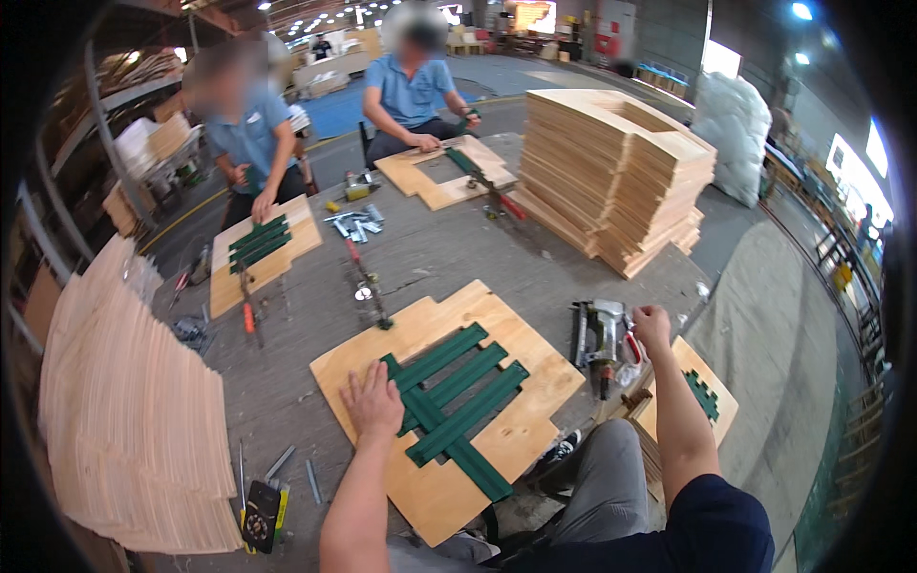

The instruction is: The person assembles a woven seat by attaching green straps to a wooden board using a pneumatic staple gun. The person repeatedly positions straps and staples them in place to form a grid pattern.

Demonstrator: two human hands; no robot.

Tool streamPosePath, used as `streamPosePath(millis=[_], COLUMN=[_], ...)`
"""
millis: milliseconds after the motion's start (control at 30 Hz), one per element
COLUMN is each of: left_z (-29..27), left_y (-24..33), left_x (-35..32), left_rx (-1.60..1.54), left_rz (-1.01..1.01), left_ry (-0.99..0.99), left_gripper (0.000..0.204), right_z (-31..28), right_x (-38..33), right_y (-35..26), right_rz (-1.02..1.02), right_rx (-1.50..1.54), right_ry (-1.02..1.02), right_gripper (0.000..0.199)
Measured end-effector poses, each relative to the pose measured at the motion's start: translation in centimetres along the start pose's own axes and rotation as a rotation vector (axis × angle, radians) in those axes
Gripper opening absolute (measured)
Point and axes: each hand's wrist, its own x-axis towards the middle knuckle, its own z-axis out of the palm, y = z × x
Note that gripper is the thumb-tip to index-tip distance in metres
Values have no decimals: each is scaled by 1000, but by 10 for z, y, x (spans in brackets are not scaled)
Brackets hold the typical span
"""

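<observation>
While the left hand (373, 406) lies flat with fingers spread and released, it presses on the plywood panel (449, 406) at lower centre of the frame, its fingertips touching the left end of the green webbing (458, 401). The webbing forms a woven grid of several parallel straps crossed by one long strap, lying diagonally on the panel. The panel rests on the grey bench (315, 286).

The right hand (652, 325) sits right of centre, at the handle of the nail gun (602, 339); its fingers are curled, but whether they grip the tool cannot be told. The nail gun lies on the bench just right of the panel. A smaller panel with webbing (702, 396) sits below the right forearm.

At upper left, a person in a blue shirt (250, 134) rests a hand on another webbed panel (263, 253). At upper centre, a second seated person (411, 91) handles a panel with a cutout (444, 172). A tall stack of panels (616, 162) stands upper right; a second stack (124, 411) fills the left edge. Metal clips (355, 224) lie between the co-workers' panels.
</observation>
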Motion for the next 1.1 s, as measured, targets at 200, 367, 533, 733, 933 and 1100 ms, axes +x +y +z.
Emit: streamPosePath(millis=[200,367,533,733,933,1100], left_z=[-8,-4,-8,-2,0,1], left_y=[-15,2,-7,-14,-18,-24], left_x=[-6,2,-4,-5,-4,-6], left_rx=[110,29,14,-7,-13,-3], left_rz=[-30,31,14,26,37,39], left_ry=[-6,7,12,88,66,84], left_gripper=[53,53,53,52,53,52], right_z=[61,50,51,35,125,207], right_x=[-10,1,-14,-60,-171,-231], right_y=[-21,6,-39,-148,-240,-273], right_rz=[157,6,-28,-9,119,5], right_rx=[-385,-379,230,526,359,247], right_ry=[-323,-54,-124,-585,-993,-1143], right_gripper=[49,42,28,30,42,30])
